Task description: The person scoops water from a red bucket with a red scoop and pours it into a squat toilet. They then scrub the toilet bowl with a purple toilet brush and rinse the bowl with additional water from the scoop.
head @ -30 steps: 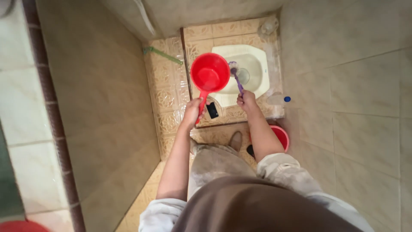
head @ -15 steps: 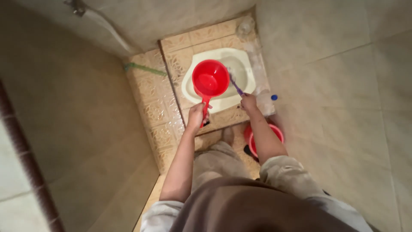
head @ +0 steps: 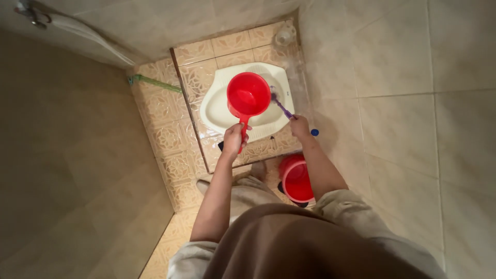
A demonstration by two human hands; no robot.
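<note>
Below me, the red dipper point(head: 249, 96) looks empty over the white squat pan point(head: 217, 103), my left hand point(head: 232, 139) fisted round its handle running back toward me, while my right hand point(head: 300, 125) clenches a purple brush point(head: 281, 107) angled into the pan, a red bucket point(head: 296, 179) near my feet.

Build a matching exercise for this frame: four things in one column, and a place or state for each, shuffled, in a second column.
Things:
1. red dipper
2. purple brush
3. red bucket
4. green hose

Places or states:
A. on the floor below the right forearm
B. held by its handle in the left hand, over the squat toilet pan
C. lying on the patterned tiles left of the pan
D. held in the right hand, head down at the pan's right side

Pairs: 1-B, 2-D, 3-A, 4-C
</note>
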